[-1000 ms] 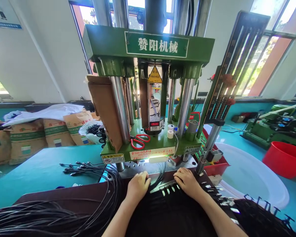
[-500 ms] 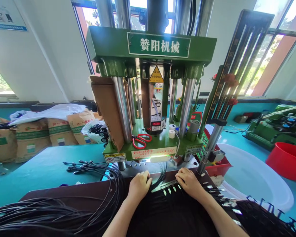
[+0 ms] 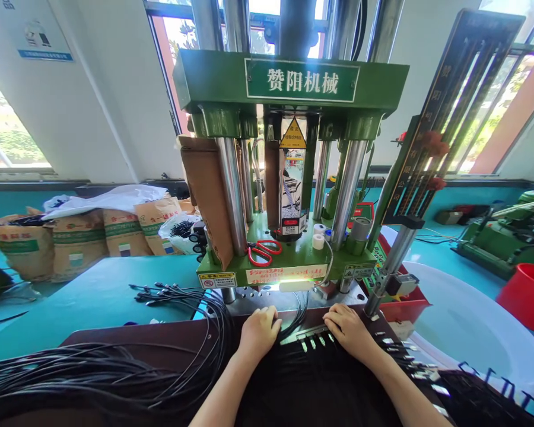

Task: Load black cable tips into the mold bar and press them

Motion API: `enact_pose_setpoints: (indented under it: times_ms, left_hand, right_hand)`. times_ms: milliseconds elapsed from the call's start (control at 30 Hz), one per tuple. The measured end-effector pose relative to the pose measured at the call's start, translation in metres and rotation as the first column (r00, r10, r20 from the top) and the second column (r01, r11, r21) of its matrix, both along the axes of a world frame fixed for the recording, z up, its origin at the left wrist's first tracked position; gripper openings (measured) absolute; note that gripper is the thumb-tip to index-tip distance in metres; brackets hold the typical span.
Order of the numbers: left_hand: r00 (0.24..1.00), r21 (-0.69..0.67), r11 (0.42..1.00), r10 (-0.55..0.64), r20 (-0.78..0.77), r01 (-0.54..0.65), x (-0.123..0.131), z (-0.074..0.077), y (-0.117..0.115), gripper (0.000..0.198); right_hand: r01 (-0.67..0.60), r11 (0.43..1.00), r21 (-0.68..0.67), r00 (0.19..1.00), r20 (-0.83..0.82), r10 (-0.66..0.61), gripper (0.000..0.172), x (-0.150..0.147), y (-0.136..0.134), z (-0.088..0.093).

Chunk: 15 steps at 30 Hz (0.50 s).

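Observation:
My left hand [image 3: 258,333] is closed at the left end of a flat metal mould plate [image 3: 303,333], its fingertips hidden. At the plate's other end, my right hand [image 3: 346,330] has its fingers curled over the edge. Several cable connectors [image 3: 314,342] with bright metal tips stick out along the plate's near side. Black cables [image 3: 297,314] run from behind the plate toward the press, bending between my hands. Above stands the green press [image 3: 289,261], with a lit white lamp [image 3: 296,286] under its front edge.
Red-handled scissors [image 3: 264,252] lie on the press. A thick bundle of black cables [image 3: 115,379] covers the bench at left; more connectors [image 3: 404,359] lie at right. A slanted metal post [image 3: 394,261] rises beside my right hand. A white tub [image 3: 458,320] stands beyond.
The whole view has shifted, so the press and both hands appear farther right. Against the plate and press, my hands keep nearly the same place and grip.

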<state>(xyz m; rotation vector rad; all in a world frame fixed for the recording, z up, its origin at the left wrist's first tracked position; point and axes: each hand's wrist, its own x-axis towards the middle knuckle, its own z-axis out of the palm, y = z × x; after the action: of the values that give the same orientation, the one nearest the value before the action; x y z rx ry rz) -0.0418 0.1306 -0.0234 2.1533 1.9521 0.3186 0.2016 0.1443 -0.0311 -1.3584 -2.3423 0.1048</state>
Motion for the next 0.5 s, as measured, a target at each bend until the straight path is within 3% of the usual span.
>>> enact_pose_setpoints:
  times_ms: [500]
  left_hand:
    - [1.0, 0.025, 1.0, -0.013, 0.001, 0.013, -0.0015, -0.0046, 0.0005, 0.018]
  right_hand:
    - [-0.017, 1.0, -0.008, 1.0, -0.007, 0.017, 0.024, 0.0012, 0.0019, -0.0036]
